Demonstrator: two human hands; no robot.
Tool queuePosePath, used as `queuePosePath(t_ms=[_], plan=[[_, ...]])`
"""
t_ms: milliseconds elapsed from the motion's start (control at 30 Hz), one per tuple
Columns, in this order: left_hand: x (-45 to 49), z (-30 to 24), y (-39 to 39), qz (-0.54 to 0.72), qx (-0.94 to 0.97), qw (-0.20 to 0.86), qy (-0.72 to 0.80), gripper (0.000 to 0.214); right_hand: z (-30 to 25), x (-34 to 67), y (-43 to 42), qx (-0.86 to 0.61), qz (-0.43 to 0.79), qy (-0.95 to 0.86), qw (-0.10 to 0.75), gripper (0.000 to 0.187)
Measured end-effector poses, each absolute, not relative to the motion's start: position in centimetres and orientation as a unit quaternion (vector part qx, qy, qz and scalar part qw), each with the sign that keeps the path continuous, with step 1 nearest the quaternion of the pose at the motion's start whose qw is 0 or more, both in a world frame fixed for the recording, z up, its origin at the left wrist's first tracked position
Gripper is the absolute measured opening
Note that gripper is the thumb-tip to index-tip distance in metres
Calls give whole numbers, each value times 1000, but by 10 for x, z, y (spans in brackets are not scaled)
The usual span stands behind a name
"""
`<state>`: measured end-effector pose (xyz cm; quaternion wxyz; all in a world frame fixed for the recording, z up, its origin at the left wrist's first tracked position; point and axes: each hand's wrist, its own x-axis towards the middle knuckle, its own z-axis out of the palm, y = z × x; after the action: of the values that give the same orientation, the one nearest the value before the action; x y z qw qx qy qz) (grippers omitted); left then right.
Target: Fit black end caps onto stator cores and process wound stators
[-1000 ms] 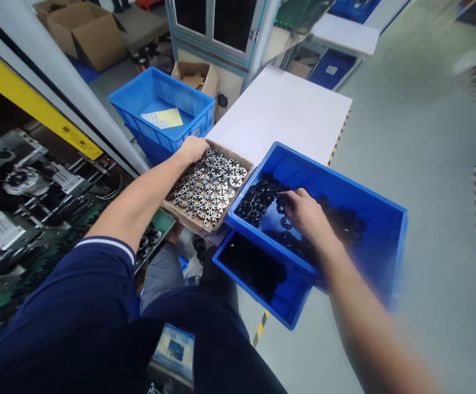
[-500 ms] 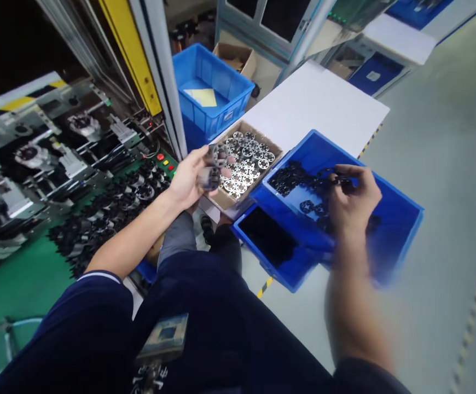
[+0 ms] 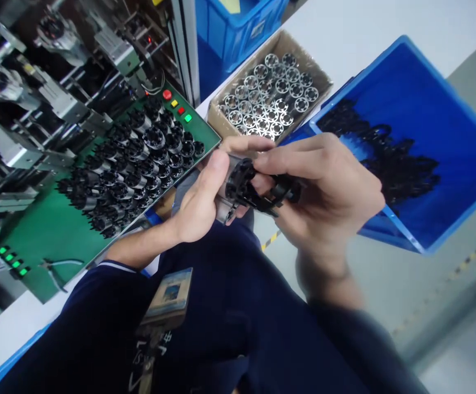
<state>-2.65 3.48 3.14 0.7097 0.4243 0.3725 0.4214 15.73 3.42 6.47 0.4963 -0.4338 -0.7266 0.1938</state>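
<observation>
My left hand (image 3: pixel 199 205) is closed around metal stator cores (image 3: pixel 223 210), slotted cylinders partly hidden by the fingers. Against the end of one sits a black plastic slotted ring (image 3: pixel 241 176); I cannot tell whether it is fully seated. My right hand (image 3: pixel 332 189) pinches black plastic rings (image 3: pixel 281 191) right beside it, the fingers touching the part in the left hand. Beyond the hands, a cardboard box (image 3: pixel 217 121) holds several bare metal cores (image 3: pixel 258 109). At the right, a blue bin (image 3: pixel 463 131) contains a heap of black plastic rings (image 3: pixel 402 175).
On the left, a green worktop (image 3: pixel 53 246) carries rows of cores fitted with black rings (image 3: pixel 139 158), pliers (image 3: pixel 57 268) and coloured buttons (image 3: pixel 174 103). Machine fixtures (image 3: pixel 57 93) stand behind. Another blue bin (image 3: pixel 238 33) is at the top, near a white table (image 3: pixel 357 27).
My right hand has come out of the blue bin with black rings and met my left hand, which still holds the metal cores. The view has moved closer and shifted left.
</observation>
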Motion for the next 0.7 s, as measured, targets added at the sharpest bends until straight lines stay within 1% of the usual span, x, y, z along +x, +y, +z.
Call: queuePosePath(t_ms=[100, 167, 367, 467, 567, 633, 700], plan=[[-29, 29, 34, 443, 420, 706, 358, 74, 61, 158, 28, -465, 186, -725, 472, 19], [-30, 27, 34, 441, 420, 710, 353, 73, 59, 158, 25, -491, 196, -719, 451, 15], [-32, 27, 31, 445, 422, 698, 369, 65, 43, 152, 25, -488, 177, -700, 491, 16], [-34, 26, 28, 437, 431, 694, 375, 61, 37, 147, 26, -490, 166, -701, 491, 14], [-37, 21, 25, 418, 449, 707, 352, 54, 36, 148, 24, -488, 143, -720, 471, 10], [-37, 17, 25, 422, 438, 720, 334, 45, 39, 154, 21, -481, 184, -726, 456, 12], [-36, 13, 28, 454, 387, 737, 319, 35, 41, 164, 20, -483, 245, -710, 449, 17]])
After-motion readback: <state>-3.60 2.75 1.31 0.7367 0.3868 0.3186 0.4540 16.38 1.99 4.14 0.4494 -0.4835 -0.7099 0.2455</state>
